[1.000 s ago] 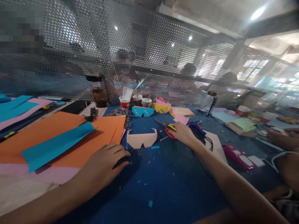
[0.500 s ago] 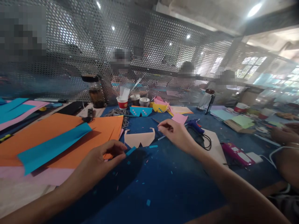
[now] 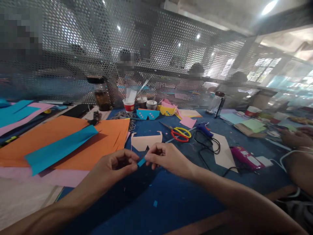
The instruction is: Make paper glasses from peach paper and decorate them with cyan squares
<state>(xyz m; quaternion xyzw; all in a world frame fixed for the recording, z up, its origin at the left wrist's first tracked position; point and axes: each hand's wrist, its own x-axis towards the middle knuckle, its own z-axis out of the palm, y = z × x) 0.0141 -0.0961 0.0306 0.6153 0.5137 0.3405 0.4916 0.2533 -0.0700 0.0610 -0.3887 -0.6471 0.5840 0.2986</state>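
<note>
A small blue paper strip is stretched between my two hands over the table. My left hand pinches one end of it with thumb and fingers. The other end is at the fingertips of my right hand, closed in a pinch. Just beyond them lies a pale peach paper cutout shaped like glasses, its right part covered by my right hand. Scissors with red and yellow handles rest beyond my right hand, not touched. Tiny blue scraps are scattered nearer to me.
Orange sheets with a blue folded strip lie left. Blue paper glasses, yellow paper glasses and paper cups stand behind. A blue glue gun with its cable and a magenta power strip are right, near another person's arm.
My right hand has come back from over the scissors, uncovering them, to the blue strip at my left hand. A second blue piece beside the peach cutout is no longer visible.
</note>
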